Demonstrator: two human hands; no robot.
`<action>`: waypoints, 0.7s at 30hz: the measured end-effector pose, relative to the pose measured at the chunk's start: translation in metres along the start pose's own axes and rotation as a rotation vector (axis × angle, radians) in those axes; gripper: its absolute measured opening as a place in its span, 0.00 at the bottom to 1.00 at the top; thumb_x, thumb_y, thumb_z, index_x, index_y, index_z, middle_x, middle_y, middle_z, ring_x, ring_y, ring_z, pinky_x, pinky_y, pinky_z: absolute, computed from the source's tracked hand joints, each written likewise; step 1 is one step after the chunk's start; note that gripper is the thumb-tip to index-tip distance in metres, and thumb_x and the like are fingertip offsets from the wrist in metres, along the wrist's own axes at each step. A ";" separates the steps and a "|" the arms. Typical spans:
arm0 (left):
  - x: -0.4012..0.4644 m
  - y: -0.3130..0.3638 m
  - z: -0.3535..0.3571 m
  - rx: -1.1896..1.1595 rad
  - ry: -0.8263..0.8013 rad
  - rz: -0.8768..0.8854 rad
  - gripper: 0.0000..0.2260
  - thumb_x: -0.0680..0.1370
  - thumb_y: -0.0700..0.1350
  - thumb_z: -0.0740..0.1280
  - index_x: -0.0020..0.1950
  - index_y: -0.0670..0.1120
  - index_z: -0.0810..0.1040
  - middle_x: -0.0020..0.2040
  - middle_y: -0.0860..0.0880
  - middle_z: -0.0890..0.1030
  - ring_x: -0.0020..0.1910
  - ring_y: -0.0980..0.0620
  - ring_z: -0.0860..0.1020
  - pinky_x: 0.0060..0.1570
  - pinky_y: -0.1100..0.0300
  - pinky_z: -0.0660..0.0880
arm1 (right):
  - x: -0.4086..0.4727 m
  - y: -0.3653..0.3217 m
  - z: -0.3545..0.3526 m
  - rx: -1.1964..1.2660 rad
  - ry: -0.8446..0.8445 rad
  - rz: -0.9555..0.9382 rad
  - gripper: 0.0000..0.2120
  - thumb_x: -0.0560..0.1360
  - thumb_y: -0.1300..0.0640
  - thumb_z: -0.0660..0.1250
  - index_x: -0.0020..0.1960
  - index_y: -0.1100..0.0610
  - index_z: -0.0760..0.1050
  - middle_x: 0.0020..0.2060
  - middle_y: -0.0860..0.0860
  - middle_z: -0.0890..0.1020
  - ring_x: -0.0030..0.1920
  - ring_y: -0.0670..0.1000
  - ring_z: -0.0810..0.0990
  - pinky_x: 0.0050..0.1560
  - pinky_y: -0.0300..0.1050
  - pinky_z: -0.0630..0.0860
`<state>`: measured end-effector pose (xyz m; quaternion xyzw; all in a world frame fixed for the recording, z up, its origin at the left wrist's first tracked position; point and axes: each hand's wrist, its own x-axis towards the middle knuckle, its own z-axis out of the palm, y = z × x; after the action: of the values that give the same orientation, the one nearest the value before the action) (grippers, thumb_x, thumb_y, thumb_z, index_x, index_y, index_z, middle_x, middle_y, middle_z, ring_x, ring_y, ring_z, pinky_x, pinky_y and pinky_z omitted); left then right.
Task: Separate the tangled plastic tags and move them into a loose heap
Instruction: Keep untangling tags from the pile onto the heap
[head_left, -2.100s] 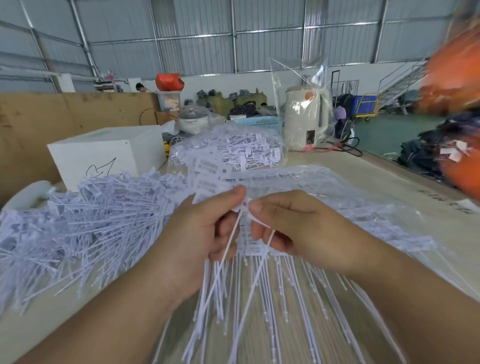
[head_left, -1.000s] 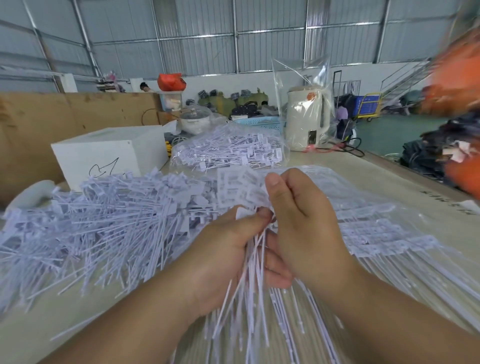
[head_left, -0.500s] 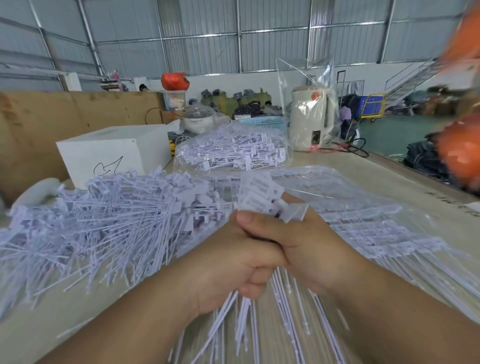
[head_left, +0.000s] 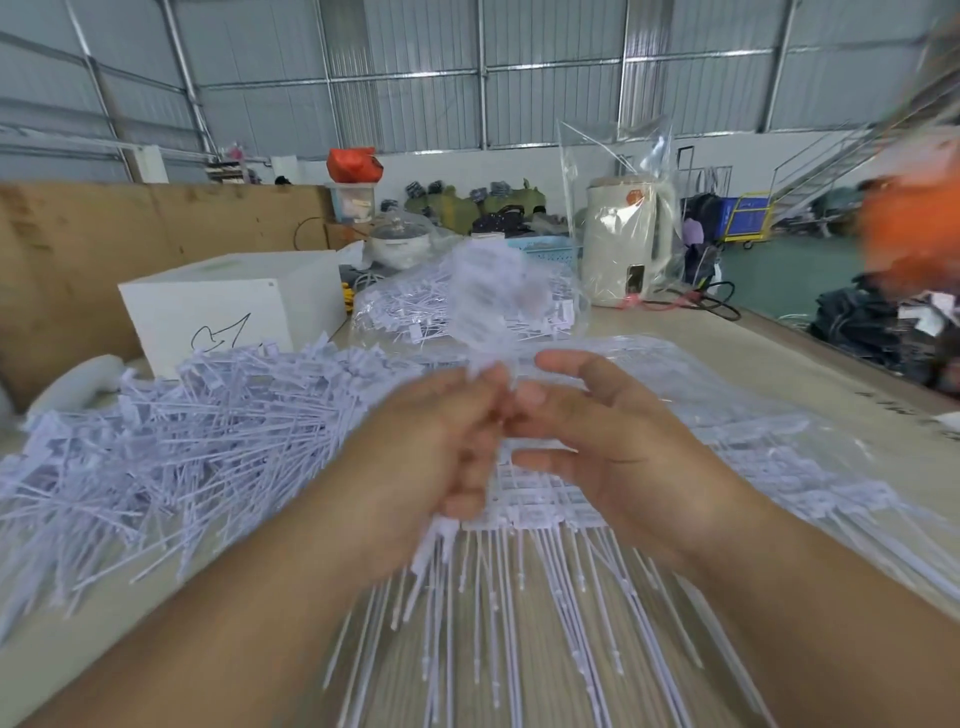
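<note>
**Mid-separation: bunch of tags being pulled apart above the surface**

Left hand (head_left: 441, 457): fingers curled, pinching a bunch of tags (head_left: 488, 296) at its lower end. The bunch sticks up above the fingertips and is motion-blurred, so the count is unreadable. Right hand (head_left: 613, 441): fingers spread and only loosely bent, tips close to the same bunch. Can't tell whether it actually has hold of anything; looks more like it's open.

Step, as I read it: working a clump free. No sign of it going to the heap yet.

Next move needs: a pull along the stems rather than across them, so the heads don't snag, then a toss left onto the loose heap (head_left: 171, 447).

Under the hands: a flat sheet of joined tags (head_left: 524, 514), heads in a row, stems fanning toward the camera. More of the same runs right under clear film (head_left: 779, 441).

Materials: tags are thin white plastic, a flat rectangular head on a long stiff stem, likely springy. The heap is stems crossing at all angles. Behind it sit a white box (head_left: 234, 301), a bagged batch of tags (head_left: 415, 317) and a cream kettle (head_left: 623, 249) in a clear bag. The surface (head_left: 779, 353) is pale wood-look, smooth.
</note>
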<state>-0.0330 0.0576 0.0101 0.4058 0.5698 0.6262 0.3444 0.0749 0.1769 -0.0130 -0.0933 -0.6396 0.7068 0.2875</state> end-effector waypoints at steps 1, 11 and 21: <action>0.004 0.004 -0.010 -0.030 0.075 0.024 0.09 0.72 0.54 0.67 0.35 0.50 0.77 0.23 0.54 0.65 0.19 0.57 0.60 0.18 0.67 0.59 | -0.001 0.001 -0.001 -0.205 0.006 0.017 0.27 0.63 0.46 0.76 0.59 0.49 0.72 0.46 0.49 0.85 0.49 0.46 0.83 0.51 0.41 0.77; 0.033 -0.020 -0.101 1.061 0.624 0.086 0.07 0.77 0.47 0.66 0.45 0.44 0.74 0.37 0.45 0.76 0.34 0.44 0.77 0.30 0.57 0.68 | -0.003 0.014 -0.005 -1.337 -0.337 0.046 0.16 0.78 0.42 0.63 0.60 0.51 0.73 0.54 0.46 0.74 0.54 0.48 0.74 0.58 0.49 0.73; 0.033 -0.038 -0.084 1.536 0.514 0.254 0.29 0.76 0.50 0.68 0.75 0.45 0.63 0.71 0.42 0.66 0.66 0.37 0.65 0.63 0.42 0.66 | -0.004 0.014 -0.007 -1.425 -0.346 0.040 0.12 0.80 0.52 0.61 0.63 0.50 0.73 0.49 0.44 0.70 0.50 0.47 0.71 0.48 0.41 0.66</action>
<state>-0.1246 0.0552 -0.0259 0.4338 0.8505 0.1692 -0.2445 0.0778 0.1805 -0.0289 -0.1563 -0.9784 0.1294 0.0389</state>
